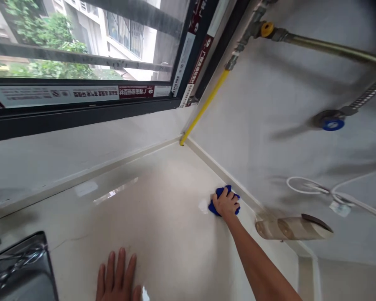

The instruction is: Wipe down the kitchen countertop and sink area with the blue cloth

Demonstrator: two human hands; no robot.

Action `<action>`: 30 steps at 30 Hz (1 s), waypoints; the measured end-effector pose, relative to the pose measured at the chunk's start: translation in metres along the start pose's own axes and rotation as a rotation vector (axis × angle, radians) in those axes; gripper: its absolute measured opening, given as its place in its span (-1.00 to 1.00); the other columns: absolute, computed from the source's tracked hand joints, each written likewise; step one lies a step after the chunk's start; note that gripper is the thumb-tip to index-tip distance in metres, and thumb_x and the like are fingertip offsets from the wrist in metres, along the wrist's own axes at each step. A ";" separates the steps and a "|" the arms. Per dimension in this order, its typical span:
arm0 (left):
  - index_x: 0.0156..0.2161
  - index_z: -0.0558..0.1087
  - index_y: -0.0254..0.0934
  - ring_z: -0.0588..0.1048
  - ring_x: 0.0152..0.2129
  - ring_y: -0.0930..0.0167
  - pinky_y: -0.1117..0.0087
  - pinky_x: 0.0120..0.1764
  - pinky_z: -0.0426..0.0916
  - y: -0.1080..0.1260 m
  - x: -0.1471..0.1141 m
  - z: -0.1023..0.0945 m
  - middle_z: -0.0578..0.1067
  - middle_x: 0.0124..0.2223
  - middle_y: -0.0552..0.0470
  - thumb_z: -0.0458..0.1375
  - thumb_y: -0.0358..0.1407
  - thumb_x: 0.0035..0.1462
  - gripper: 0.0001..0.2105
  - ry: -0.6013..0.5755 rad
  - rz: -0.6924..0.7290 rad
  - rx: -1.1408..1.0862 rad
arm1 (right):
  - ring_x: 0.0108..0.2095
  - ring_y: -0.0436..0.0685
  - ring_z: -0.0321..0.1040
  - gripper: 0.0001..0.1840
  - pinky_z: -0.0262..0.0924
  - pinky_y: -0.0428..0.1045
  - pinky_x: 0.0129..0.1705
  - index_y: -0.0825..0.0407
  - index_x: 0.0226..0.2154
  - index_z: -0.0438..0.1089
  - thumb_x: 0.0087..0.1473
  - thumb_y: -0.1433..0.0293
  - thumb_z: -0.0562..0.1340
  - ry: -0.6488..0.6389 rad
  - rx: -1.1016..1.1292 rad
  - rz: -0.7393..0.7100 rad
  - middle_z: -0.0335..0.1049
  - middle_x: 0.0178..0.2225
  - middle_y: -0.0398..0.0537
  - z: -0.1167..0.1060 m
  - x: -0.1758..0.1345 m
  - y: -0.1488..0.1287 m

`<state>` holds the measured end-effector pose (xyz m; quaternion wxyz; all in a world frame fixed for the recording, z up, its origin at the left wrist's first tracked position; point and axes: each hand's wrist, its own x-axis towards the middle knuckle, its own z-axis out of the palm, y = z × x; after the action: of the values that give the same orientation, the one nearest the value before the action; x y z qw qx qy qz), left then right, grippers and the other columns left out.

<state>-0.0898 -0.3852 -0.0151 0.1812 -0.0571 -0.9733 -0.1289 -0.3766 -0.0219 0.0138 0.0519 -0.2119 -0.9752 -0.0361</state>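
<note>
Head view, as I watch: the right hand (227, 204) grips a bunched blue cloth (214, 208) under bent fingers, on the tabletop (163, 217) just beside the raised strip (219, 170) at the right wall. The left hand (116, 278) is spread palm down, grasping nothing, nearer and to the left. I'd flatten that cloth under the whole palm, pressing evenly along the strip's foot.

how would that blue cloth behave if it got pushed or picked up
The blue cloth is probably floppy, since it bunches with uneven edges under the right hand. It's likely light, as that hand covers much of it. Pushed, it may slide easily, since the countertop looks smooth and glossy.
</note>
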 end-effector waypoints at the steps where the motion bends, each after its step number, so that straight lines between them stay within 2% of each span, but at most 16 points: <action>1: 0.43 -0.21 -0.14 -0.21 0.41 0.07 -0.07 0.37 -0.27 0.000 0.000 -0.001 -0.24 0.50 -0.08 0.04 -0.24 0.16 -0.21 0.001 0.006 0.009 | 0.22 0.57 0.02 -0.22 0.00 0.45 0.11 0.27 0.30 0.01 0.16 0.14 -0.02 -0.006 0.008 -0.054 0.10 0.22 0.46 -0.001 -0.005 -0.020; 4: 0.43 -0.19 -0.18 -0.20 0.41 0.07 -0.04 0.37 -0.27 0.001 -0.001 -0.005 -0.22 0.49 -0.13 0.06 -0.25 0.16 -0.21 0.001 0.012 0.044 | 0.32 0.48 -0.15 -0.24 -0.14 0.39 0.24 0.13 0.35 -0.04 0.19 0.15 -0.01 -0.028 0.050 -0.261 -0.01 0.34 0.28 -0.005 -0.035 -0.087; 7: 0.42 -0.13 -0.20 -0.17 0.40 0.05 -0.08 0.36 -0.19 0.001 -0.004 -0.008 -0.16 0.48 -0.18 0.07 -0.25 0.17 -0.24 -0.018 0.012 0.082 | 0.37 0.45 -0.26 -0.25 -0.29 0.38 0.31 0.07 0.36 -0.03 0.18 0.16 0.02 -0.030 0.159 -0.461 -0.09 0.39 0.17 -0.015 -0.086 -0.142; 9: 0.41 -0.04 -0.21 -0.15 0.40 0.04 -0.10 0.35 -0.13 0.000 -0.006 -0.008 -0.10 0.47 -0.22 0.08 -0.24 0.18 -0.28 -0.040 0.003 0.094 | 0.38 0.46 -0.29 -0.24 -0.36 0.39 0.33 0.08 0.35 0.00 0.16 0.18 0.07 -0.029 0.278 -0.597 -0.10 0.40 0.17 -0.025 -0.124 -0.159; 11: 0.38 0.04 -0.23 -0.13 0.40 0.03 -0.13 0.34 -0.08 -0.002 -0.007 -0.007 -0.03 0.46 -0.24 0.08 -0.24 0.19 -0.33 -0.050 -0.006 0.087 | 0.39 0.45 -0.32 -0.23 -0.41 0.39 0.35 0.06 0.35 0.01 0.14 0.18 0.12 -0.041 0.391 -0.722 -0.12 0.41 0.13 -0.035 -0.161 -0.160; 14: 0.34 0.15 -0.29 -0.13 0.40 0.01 -0.18 0.32 -0.06 -0.006 -0.005 -0.005 0.04 0.43 -0.29 0.05 -0.23 0.21 -0.40 -0.049 -0.007 0.049 | 0.40 0.42 -0.36 -0.20 -0.46 0.37 0.38 0.01 0.35 0.00 0.13 0.15 0.16 -0.072 0.504 -0.851 -0.15 0.42 0.08 -0.045 -0.209 -0.140; 17: 0.31 0.23 -0.30 -0.11 0.39 0.02 -0.18 0.32 -0.05 -0.008 -0.001 -0.006 0.09 0.41 -0.29 -0.01 -0.24 0.25 -0.46 -0.055 -0.014 0.021 | 0.41 0.40 -0.37 -0.20 -0.45 0.38 0.39 -0.03 0.36 -0.02 0.14 0.11 0.17 -0.098 0.546 -0.883 -0.18 0.43 0.04 -0.049 -0.249 -0.105; 23: 0.30 0.25 -0.31 -0.06 0.39 0.05 -0.15 0.33 -0.03 -0.005 0.003 -0.015 0.12 0.41 -0.26 -0.08 -0.24 0.29 -0.50 -0.053 -0.036 -0.019 | 0.42 0.37 -0.37 -0.21 -0.37 0.40 0.40 -0.06 0.36 -0.01 0.15 0.10 0.17 -0.082 0.550 -0.854 -0.19 0.43 0.01 -0.047 -0.303 -0.021; 30: 0.23 0.34 -0.38 0.11 0.33 -0.02 -0.15 0.28 0.14 -0.012 -0.004 -0.007 0.23 0.35 -0.32 -0.13 -0.19 0.31 -0.50 -0.018 -0.022 0.010 | 0.40 0.37 -0.24 -0.23 -0.22 0.39 0.37 -0.09 0.34 0.04 0.08 0.30 0.17 -0.007 0.449 -0.686 -0.09 0.41 -0.03 -0.035 -0.338 0.083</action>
<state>-0.0859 -0.3983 -0.0132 0.1712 -0.0468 -0.9761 -0.1255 -0.0332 -0.0881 0.0134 0.0787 0.1421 -0.9732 0.1630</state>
